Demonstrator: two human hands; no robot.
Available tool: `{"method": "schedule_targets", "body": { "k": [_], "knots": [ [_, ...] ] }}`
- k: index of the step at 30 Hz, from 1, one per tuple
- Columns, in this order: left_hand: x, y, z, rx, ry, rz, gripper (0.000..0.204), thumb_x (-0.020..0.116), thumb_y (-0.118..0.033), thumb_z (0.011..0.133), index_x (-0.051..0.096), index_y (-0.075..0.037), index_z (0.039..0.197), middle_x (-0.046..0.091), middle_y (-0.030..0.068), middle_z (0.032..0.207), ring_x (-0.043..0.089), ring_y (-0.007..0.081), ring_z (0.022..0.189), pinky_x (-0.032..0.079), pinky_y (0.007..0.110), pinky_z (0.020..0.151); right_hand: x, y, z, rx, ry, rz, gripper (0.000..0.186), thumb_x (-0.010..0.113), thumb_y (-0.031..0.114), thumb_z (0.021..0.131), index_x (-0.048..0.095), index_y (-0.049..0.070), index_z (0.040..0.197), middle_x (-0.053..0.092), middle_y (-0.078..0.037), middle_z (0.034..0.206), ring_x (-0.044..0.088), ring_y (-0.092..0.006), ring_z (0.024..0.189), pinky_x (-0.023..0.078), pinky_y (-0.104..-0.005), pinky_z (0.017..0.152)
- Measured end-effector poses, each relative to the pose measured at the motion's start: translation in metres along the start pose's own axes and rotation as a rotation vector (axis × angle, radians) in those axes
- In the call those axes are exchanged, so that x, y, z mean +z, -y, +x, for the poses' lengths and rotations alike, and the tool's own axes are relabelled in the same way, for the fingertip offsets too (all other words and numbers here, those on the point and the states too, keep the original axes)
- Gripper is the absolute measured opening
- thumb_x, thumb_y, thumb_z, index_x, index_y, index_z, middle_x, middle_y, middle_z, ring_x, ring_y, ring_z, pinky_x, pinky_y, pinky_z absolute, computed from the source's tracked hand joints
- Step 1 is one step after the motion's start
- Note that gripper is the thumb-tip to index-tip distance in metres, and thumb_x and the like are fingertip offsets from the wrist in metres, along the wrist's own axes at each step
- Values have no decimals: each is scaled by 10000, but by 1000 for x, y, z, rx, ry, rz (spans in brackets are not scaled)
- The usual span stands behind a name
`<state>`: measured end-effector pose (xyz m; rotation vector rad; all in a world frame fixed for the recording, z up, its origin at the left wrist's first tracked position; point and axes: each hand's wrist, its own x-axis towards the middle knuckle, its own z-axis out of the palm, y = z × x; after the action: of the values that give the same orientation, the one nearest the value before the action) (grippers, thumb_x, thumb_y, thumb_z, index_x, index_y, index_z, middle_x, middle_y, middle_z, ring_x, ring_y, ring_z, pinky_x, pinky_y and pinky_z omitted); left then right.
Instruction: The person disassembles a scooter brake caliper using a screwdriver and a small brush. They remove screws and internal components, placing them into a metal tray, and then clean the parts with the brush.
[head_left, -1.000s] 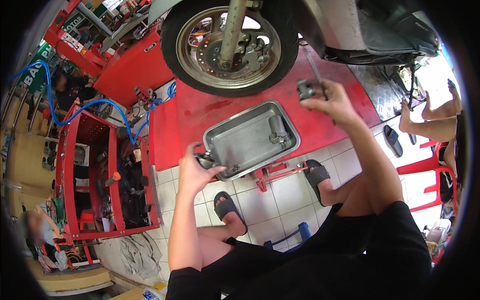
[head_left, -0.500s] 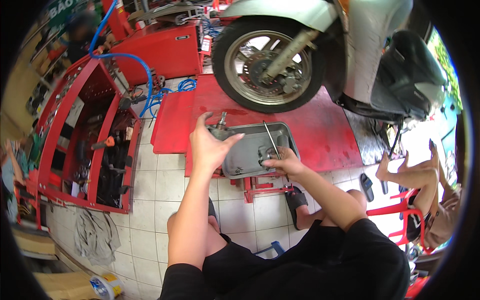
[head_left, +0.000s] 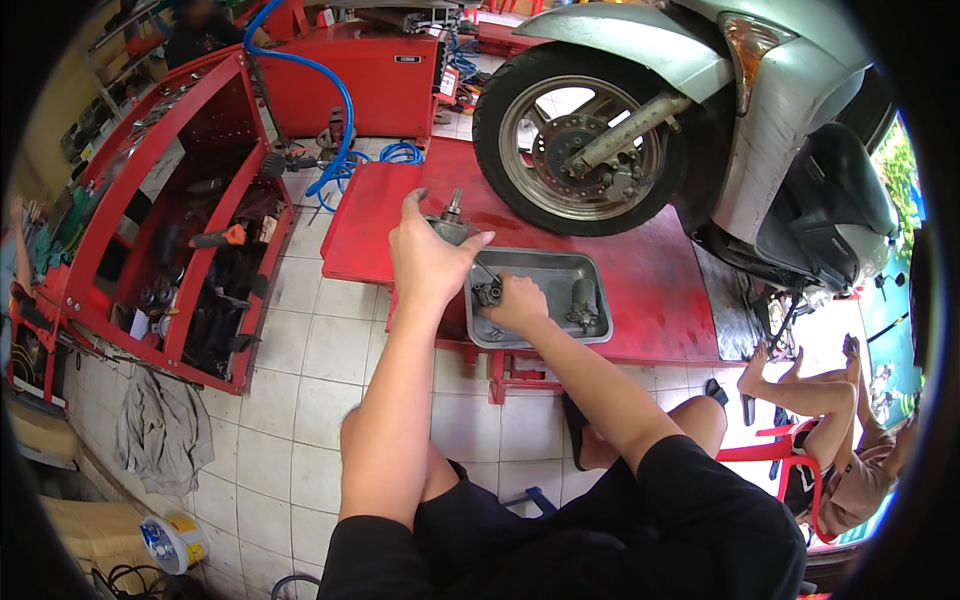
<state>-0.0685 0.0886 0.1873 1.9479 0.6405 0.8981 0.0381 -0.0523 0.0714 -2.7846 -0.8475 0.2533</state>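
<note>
My left hand [head_left: 432,258] is raised over the left end of a grey metal tray [head_left: 545,343], closed around a grey metal part [head_left: 452,228] with a threaded shaft [head_left: 454,200] pointing up. Close below and to its right, my right hand [head_left: 520,303] is closed on a thin metal rod [head_left: 488,270], slanting up toward the part in my left hand. A small dark metal piece [head_left: 487,293] shows at the right fingers; whether they grip it is unclear. In the tray's right side lies a dark cylindrical part [head_left: 583,302].
The tray rests on a red platform [head_left: 650,290] below a scooter's front wheel [head_left: 580,140]. An open red tool cart [head_left: 190,260] stands left, with a blue hose [head_left: 345,100] behind. A person [head_left: 850,460] sits on a red chair [head_left: 825,500] at right.
My right hand has moved left across the tray toward my left hand, bringing the rod. The cylindrical part at the tray's right is uncovered now. The view has shifted slightly.
</note>
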Motion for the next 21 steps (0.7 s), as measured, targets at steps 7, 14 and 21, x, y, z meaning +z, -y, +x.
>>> {"method": "schedule_targets", "body": {
  "k": [7,14,21],
  "knots": [
    [4,0,2,-1,30,23,864,915,-262,579,492,81,1250,710,143,781,704,247,749,538,357,756,4,3,-15,4,19,-53,599,822,422,663,604,40,1068,684,-229,964,666,-398,938,542,-486,806],
    [20,-7,-4,46,58,-77,855,916,-234,563,500,77,1242,702,146,786,701,267,765,536,378,761,-20,-16,-24,2,33,102,627,768,468,723,614,23,1137,671,-253,1020,650,-420,964,529,-474,860],
    [50,-19,-21,99,240,30,910,904,-242,579,441,12,1321,670,262,941,658,421,907,518,450,824,-74,-91,-53,-97,-121,434,570,728,530,772,650,-25,666,566,-196,573,570,-328,545,442,-404,547]
  ]
}}
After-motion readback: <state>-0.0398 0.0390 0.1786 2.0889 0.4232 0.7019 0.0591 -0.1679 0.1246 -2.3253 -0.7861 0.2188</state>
